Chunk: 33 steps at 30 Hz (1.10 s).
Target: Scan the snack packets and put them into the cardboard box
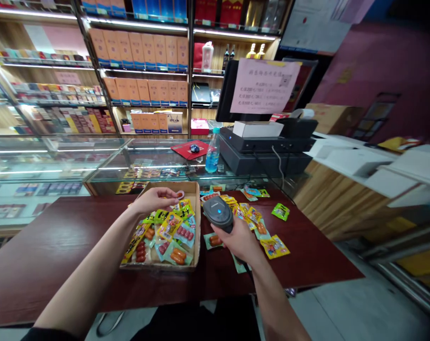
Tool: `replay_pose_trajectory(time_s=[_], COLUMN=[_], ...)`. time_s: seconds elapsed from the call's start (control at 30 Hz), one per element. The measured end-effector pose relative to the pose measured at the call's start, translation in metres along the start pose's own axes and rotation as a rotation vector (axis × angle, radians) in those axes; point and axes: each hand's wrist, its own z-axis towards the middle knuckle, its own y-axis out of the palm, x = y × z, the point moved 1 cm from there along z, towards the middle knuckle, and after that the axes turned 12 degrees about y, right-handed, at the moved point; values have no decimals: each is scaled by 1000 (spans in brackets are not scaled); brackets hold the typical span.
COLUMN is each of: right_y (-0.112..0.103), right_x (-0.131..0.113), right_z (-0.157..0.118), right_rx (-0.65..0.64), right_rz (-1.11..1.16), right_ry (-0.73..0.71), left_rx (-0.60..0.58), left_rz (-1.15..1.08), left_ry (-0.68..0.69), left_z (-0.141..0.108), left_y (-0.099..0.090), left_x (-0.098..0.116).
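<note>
Here, the scanner [218, 212] is held above the table [73, 227], just right of the box [197, 232], its head pointing away from the person and slightly left along its long axis. The right hand [240, 237] grips its handle, forearm rising from the lower right. The left hand [154, 199] reaches diagonally over the box's snack packets [178, 256], fingers bent; whether they grip anything I cannot tell.

Behind my left grip [157, 200], beyond the bare forearm [90, 270], sits my black sleeve [55, 333]; below my right grip [240, 237], my clothing [197, 324] is black.
</note>
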Motion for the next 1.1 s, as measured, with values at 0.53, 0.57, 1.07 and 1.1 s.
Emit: replay_pose_trajectory(time_s=[0.53, 0.57, 1.07, 1.1], right_y=[-103, -107, -121, -119], right_x=[78, 82, 96, 95], right_z=[-69, -73, -89, -88], right_rx=[335, 353, 409, 400], right_rz=[62, 62, 85, 95], right_ry=[398, 405, 438, 442], left_rx=[-682, -704, -674, -671], left_rz=[255, 320, 914, 894], left_ry=[90, 85, 245, 223], left_z=[98, 98, 92, 93], left_y=[262, 278, 346, 341], left_x=[-10, -14, -44, -44])
